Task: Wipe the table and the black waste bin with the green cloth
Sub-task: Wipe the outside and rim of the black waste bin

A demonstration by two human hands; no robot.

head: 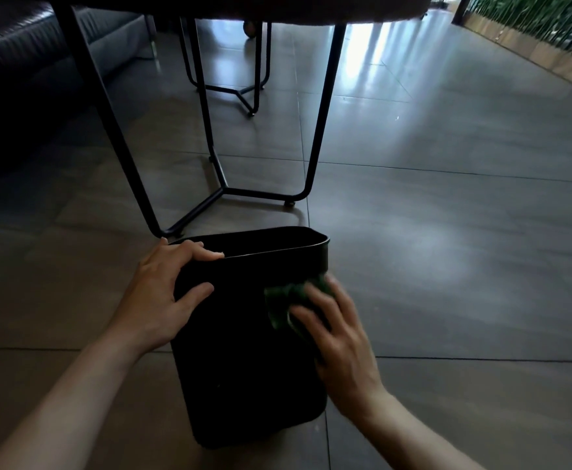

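The black waste bin point(244, 351) stands on the tiled floor in front of me, tilted slightly away. My left hand point(166, 296) grips its near left rim, fingers over the edge and thumb on the outer wall. My right hand point(335, 330) presses the green cloth point(284, 300) flat against the bin's upper right side; the cloth is blurred and partly hidden under my fingers. The table point(278, 8) is above, seen only as its dark underside and thin black metal legs point(322, 113).
A dark sofa point(23, 62) fills the upper left. A second black metal frame point(237, 79) stands behind the table's legs. A green plant wall point(549, 25) runs along the upper right. Grey floor tiles point(447, 215) stretch out to the right.
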